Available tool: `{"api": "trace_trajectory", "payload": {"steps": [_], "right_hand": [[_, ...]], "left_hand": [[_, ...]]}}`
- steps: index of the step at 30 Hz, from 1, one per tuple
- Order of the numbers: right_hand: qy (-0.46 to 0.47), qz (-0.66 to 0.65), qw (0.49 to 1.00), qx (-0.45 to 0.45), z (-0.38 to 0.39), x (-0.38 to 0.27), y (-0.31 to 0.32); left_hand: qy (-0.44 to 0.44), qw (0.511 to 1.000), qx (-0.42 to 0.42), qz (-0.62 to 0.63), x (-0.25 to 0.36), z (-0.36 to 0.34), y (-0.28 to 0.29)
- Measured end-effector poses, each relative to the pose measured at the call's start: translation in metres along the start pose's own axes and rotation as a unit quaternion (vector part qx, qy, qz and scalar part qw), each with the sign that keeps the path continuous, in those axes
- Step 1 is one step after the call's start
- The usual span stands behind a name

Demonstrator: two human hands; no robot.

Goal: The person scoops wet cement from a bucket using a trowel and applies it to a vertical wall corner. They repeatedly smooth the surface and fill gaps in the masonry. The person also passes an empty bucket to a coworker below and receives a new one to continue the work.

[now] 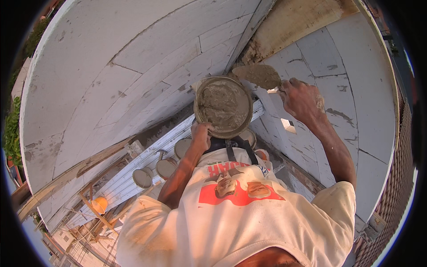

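Note:
My left hand point(201, 136) grips the near left rim of a round bucket point(247, 104), held up in front of my body. Grey wet mortar point(219, 103) fills much of it, with a scooped, uneven surface. At the upper right, my right hand point(301, 99) is closed round the handle of a trowel point(260, 76). Mortar coats its blade, which points left just above the bucket's far right edge. The handle is mostly hidden in my fingers.
Pale block walls rise on the left point(147, 58) and right point(329, 66), meeting in a corner. A mortar-smeared board point(302, 26) tops the right wall. Below lie white corrugated sheeting point(153, 153), several mortar pails point(143, 177), timber scaffolding point(95, 207) and an orange helmet-like object point(99, 204).

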State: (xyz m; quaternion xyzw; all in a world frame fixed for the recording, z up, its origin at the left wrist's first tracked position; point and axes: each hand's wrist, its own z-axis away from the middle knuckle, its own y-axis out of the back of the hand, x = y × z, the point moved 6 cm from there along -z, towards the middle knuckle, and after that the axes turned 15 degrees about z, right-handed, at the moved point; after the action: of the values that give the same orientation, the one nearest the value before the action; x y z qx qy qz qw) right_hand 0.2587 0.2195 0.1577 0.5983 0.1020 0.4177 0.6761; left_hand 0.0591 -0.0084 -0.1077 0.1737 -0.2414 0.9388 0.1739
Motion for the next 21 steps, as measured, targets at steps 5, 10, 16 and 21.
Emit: {"api": "trace_trajectory", "payload": {"steps": [5,10,16,21], "right_hand": [[0.068,0.009,0.995,-0.065,-0.05,-0.066,-0.111],[-0.028,-0.019,0.997,-0.075,-0.04,-0.042,-0.104],[-0.023,-0.016,0.997,-0.068,0.012,-0.036,-0.071],[0.145,-0.038,0.987,-0.052,-0.044,-0.092,-0.151]], "left_hand": [[-0.02,1.0,-0.001,-0.009,0.004,0.01,-0.005],[-0.007,0.999,0.043,-0.022,0.01,0.031,-0.015],[-0.019,0.999,0.008,0.028,0.011,0.024,-0.023],[-0.021,0.999,-0.002,-0.025,0.004,0.003,-0.003]]}}
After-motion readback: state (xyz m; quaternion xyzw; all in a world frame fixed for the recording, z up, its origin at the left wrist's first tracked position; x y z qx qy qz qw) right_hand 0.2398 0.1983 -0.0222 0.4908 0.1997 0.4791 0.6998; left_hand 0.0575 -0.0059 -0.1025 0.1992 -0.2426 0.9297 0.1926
